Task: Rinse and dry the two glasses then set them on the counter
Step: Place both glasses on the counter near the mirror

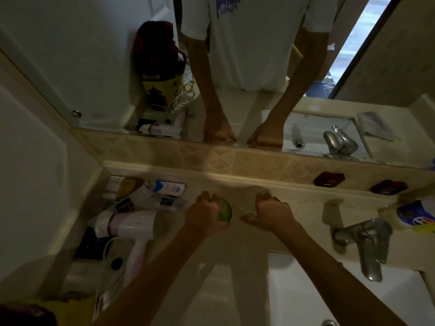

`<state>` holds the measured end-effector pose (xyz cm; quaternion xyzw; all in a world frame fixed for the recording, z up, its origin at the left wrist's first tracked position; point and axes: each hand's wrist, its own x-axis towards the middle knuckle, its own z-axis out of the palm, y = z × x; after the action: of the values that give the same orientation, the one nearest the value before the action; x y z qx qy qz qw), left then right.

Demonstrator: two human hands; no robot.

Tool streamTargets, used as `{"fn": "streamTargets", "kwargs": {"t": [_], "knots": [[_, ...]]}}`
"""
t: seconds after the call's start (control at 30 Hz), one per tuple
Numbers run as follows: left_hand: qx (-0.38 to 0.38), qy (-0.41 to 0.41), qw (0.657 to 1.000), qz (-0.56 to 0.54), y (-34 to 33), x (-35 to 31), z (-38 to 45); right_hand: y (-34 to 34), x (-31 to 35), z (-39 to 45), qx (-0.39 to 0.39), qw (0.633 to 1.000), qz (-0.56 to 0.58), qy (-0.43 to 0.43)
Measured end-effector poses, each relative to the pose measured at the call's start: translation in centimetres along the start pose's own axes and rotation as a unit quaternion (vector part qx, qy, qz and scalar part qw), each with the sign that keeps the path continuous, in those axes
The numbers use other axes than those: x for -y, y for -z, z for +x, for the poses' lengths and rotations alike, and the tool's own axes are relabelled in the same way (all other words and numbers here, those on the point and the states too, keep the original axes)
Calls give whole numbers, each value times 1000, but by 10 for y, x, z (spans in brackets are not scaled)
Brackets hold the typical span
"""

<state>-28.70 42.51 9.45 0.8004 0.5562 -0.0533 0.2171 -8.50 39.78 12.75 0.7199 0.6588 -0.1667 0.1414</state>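
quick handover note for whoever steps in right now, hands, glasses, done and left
Left hand grips a green-tinted glass on the counter, by the hair dryer.
Right hand grips a clear glass beside it.
Both glasses are left of the tap and sink.
Done: cannot tell whether they were rinsed or dried.
Left: confirm that, then let go with both on the counter.
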Motion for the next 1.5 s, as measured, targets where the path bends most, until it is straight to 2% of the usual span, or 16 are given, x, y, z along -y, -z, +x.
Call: {"fn": "streamTargets", "kwargs": {"t": [0.13,0.27,0.37,0.53,0.63,0.7,0.83,0.9,0.97,1.13,1.27,1.5], "knots": [[-1,31,999,18,-5,-2,1,1,-3,-1,-10,1000,-10,-4],[66,-42,997,4,5,8,3,1,-17,9,73,991,8,111],[57,-88,994,0,9,13,5,-4,-21,14,72,984,14,160],[14,-48,997,-53,-4,12,6,-11,-15,4,26,996,49,66],[3,-3,982,-186,-20,14,1,-24,-15,-7,-24,995,86,39],[-4,18,959,-283,-32,21,-3,-36,-20,-10,-34,977,205,42],[-43,43,886,-460,-69,38,-8,-71,-23,-15,-64,874,482,7],[-57,53,867,-493,-78,34,-13,-85,-17,-20,-79,823,562,-19],[-73,85,858,-502,-79,24,-17,-94,-10,-21,-111,795,594,-41],[-131,121,842,-509,-90,17,-16,-101,-3,-18,-163,768,615,-67],[-121,119,845,-507,-89,17,-13,-107,-26,-24,-207,770,598,-86],[-125,109,848,-504,-80,12,-17,-109,-71,-36,-210,762,604,-105]]}}
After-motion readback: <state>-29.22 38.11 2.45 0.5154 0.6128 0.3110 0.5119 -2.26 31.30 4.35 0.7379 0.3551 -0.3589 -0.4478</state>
